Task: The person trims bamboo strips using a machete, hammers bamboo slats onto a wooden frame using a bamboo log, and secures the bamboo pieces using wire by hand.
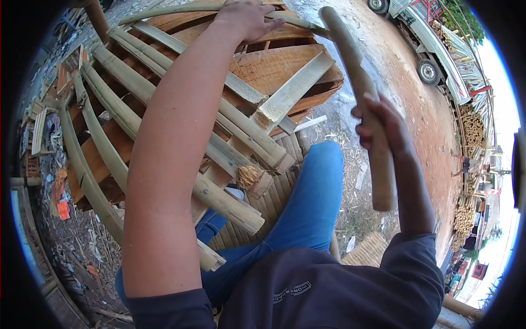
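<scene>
A wooden club (360, 77) tilts in my right hand (385, 125), fingers wrapped around it, beside bamboo slats (121, 72); my left hand (244, 21) lies over a bamboo strip (298, 22) at the far end, its grip impossible to tell.

Wooden boards (260, 70), bamboo strips (121, 74) on top

Your stick (350, 63): dull olive-tan. Strips (233, 210): straw to grey-green. Boards (255, 70): orange-brown, darker grain streaks. Batten (298, 88): chalky grey-cream. Bench (289, 189): brown-tan, striped by slats. Your shirt (339, 288): dark charcoal, pale lettering on chest. Your jeans (323, 181): mid-blue, unpatterned. Ground (424, 142): red-brown beyond your right arm, patched grey nearer boards. Truck (408, 33): white; tyres (428, 72) black. Scrap (63, 210) at left: vivid orange-red.
</scene>
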Demonstrator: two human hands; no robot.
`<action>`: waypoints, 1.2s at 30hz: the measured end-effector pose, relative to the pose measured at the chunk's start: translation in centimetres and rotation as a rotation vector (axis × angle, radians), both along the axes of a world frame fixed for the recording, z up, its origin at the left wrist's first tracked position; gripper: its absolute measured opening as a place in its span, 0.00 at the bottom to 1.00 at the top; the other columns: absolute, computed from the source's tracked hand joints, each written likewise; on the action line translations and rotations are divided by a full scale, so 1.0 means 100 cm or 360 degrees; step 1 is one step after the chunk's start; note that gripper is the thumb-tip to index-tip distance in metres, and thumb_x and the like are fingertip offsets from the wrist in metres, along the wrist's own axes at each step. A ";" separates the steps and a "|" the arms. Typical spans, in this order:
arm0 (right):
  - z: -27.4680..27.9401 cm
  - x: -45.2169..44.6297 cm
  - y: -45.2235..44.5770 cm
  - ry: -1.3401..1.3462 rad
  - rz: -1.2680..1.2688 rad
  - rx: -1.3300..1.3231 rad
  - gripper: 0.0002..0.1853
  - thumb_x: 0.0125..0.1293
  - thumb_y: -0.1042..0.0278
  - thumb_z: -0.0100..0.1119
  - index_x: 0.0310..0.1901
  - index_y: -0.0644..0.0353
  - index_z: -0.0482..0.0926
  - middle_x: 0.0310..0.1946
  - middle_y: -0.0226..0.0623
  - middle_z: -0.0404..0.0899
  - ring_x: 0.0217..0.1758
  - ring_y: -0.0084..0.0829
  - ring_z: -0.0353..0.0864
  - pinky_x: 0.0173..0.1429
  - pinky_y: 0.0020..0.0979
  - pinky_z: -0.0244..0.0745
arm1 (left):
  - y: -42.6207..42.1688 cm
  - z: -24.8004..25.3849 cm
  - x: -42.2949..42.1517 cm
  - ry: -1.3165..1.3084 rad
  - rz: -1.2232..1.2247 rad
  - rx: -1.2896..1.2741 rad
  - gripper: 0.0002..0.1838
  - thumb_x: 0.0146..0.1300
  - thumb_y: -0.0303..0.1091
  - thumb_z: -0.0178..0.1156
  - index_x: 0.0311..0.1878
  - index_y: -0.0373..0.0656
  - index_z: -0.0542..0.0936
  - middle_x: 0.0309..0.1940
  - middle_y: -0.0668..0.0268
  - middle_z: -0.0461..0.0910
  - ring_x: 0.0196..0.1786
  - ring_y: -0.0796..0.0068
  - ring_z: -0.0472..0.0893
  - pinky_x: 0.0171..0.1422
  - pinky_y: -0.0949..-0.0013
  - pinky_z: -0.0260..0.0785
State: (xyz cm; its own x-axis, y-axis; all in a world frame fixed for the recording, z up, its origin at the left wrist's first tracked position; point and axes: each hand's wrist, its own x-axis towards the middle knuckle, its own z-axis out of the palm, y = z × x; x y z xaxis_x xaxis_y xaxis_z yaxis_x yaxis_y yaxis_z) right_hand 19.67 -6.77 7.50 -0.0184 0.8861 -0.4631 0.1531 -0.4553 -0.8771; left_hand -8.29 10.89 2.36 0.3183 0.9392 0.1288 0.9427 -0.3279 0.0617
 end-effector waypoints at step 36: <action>-0.134 0.046 -0.011 0.0657 -0.0722 0.0443 0.17 0.71 0.66 0.57 0.56 0.55 0.62 0.34 0.34 0.72 0.22 0.24 0.72 0.22 0.29 0.72 | 0.010 -0.015 -0.003 -0.0145 0.0000 0.0249 0.29 0.72 0.61 0.49 0.59 0.45 0.78 0.62 0.55 0.74 0.67 0.53 0.72 0.69 0.44 0.62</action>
State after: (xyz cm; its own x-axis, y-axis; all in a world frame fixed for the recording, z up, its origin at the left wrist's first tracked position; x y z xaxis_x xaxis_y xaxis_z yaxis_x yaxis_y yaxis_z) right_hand 24.28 -7.86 -5.85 0.2575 0.9331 -0.2510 -0.3728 -0.1438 -0.9167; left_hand -8.63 11.88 0.84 0.2987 0.9055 0.3015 0.9355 -0.3403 0.0953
